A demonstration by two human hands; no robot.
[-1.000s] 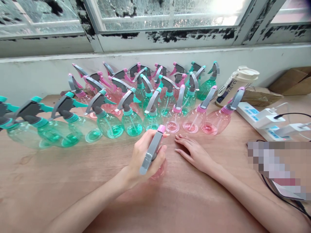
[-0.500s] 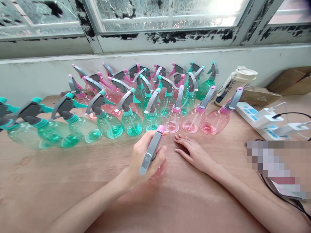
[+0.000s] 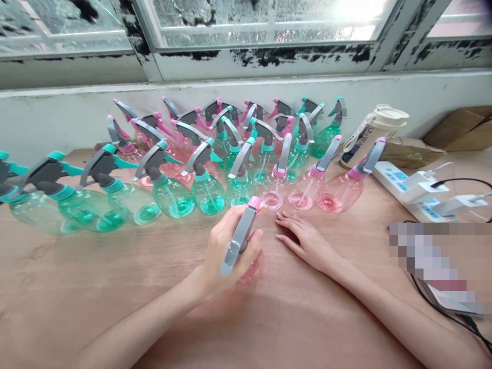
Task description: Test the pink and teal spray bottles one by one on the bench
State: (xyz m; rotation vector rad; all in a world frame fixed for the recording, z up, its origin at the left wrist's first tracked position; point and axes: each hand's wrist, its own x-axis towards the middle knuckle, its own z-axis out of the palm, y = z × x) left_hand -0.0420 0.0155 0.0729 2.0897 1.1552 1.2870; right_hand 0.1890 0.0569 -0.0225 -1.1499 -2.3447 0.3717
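My left hand (image 3: 223, 246) is wrapped round the neck of a pink spray bottle (image 3: 251, 269) with a grey trigger head and pink nozzle. Most of that bottle is hidden under the hand. Flat on the wooden table (image 3: 307, 318) lies my right hand (image 3: 303, 238), holding nothing, its fingers stretched out and thumb apart. Just beyond the fingertips stands a pink spray bottle (image 3: 303, 195), with another pink spray bottle (image 3: 344, 192) to its right. A green spray bottle (image 3: 209, 192) is in the same front row, behind my left hand.
Several more green and pink spray bottles crowd toward the wall (image 3: 57, 118). On the right are a white lidded cup (image 3: 369, 136), cardboard (image 3: 411, 154) and a power strip (image 3: 400, 187) with plugs and cables. A blurred-out patch covers something at the right edge.
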